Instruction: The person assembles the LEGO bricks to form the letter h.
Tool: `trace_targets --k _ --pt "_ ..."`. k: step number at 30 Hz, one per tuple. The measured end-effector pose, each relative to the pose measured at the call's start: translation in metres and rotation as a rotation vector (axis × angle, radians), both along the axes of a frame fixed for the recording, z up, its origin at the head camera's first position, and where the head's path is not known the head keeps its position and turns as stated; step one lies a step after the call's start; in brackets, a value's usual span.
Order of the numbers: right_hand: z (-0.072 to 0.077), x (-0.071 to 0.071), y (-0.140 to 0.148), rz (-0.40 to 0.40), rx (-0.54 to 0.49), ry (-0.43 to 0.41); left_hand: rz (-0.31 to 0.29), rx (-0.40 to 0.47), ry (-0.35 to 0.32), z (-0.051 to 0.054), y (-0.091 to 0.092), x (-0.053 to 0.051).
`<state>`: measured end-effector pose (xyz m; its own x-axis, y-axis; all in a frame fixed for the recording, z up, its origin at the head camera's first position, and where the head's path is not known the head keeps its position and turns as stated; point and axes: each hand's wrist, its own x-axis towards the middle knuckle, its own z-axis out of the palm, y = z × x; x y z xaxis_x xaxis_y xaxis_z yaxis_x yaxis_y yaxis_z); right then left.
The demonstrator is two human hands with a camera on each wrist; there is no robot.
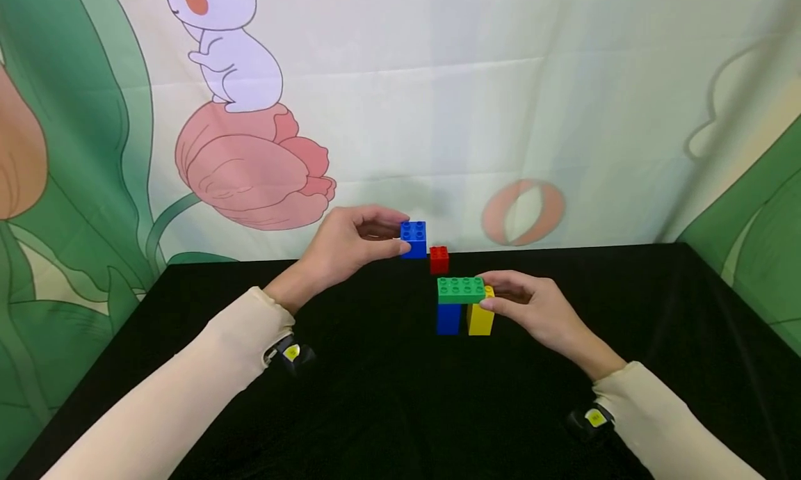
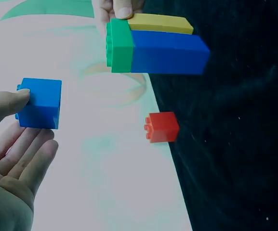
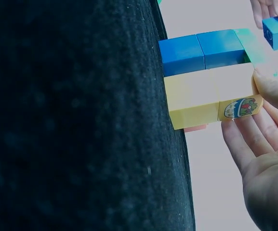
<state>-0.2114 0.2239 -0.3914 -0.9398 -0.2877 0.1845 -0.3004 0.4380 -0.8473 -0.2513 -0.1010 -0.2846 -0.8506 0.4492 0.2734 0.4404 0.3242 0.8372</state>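
Note:
My left hand pinches a blue toy brick between thumb and fingers; in the left wrist view its studs point left, away from the cloth. Nearer to me, on the black cloth, stands a bridge of bricks: a green brick lies across a blue column and a yellow column. Both columns are two bricks tall, as the right wrist view shows. My right hand grips the upper yellow brick, which bears a printed picture, at the bridge's right end.
A small red brick stands behind the bridge, just right of the held blue brick. Black cloth covers the table. Behind its far edge hangs a pale curtain printed with flowers and a white animal.

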Motion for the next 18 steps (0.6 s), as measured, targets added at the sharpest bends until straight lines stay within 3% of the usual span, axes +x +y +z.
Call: trace_targets --k 18 --pt "0.002 0.002 -0.002 -0.006 -0.008 0.010 -0.015 0.071 0.030 -0.014 0.018 0.007"
